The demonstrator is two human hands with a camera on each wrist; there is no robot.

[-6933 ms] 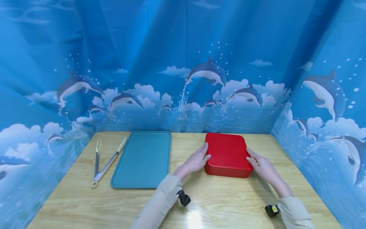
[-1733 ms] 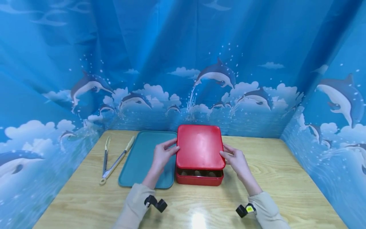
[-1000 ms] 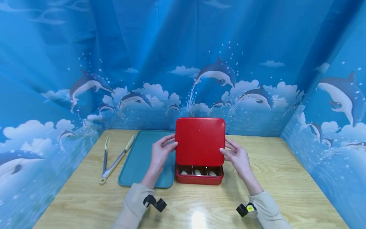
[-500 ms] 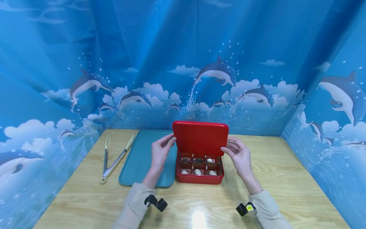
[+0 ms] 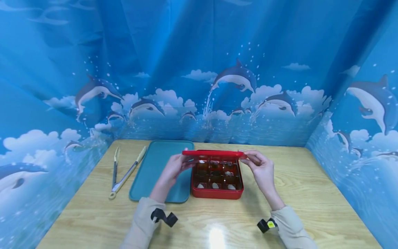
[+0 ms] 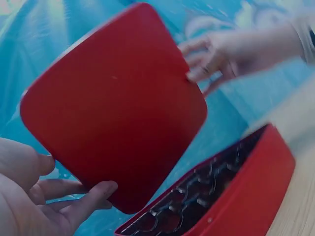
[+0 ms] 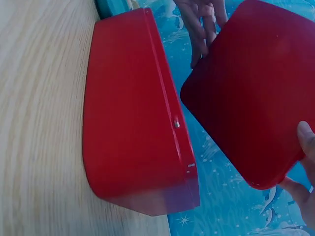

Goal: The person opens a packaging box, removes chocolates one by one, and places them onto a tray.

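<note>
Since half a second ago, the square, glossy red lid (image 5: 214, 153) has tilted back from a raised slant to nearly edge-on in the head view, exposing more compartments. A blue dolphin-print fabric backdrop (image 5: 174, 52) surrounds the far side and both ends of the light wood-grain table (image 5: 295, 176). The rectangular teal tray (image 5: 149, 176) lies flat, left of centre. The square, deep-walled red box (image 5: 216, 194) stands just beside the tray's right edge, uncovered, its interior divided into a grid. The lid is held clear above the box's rear portion. The metal tongs with cream tips (image 5: 127, 174) lie spread left of the tray. The left hand (image 5: 172, 169) grasps the lid's left edge, thumb on one face and fingers behind. The right hand (image 5: 262, 169) pinches the right edge. Black wrist cameras (image 5: 266, 225) are mounted at both beige sleeves. Three small white pieces (image 5: 215, 186) occupy the front row, one per compartment; contents farther back are dim.
</note>
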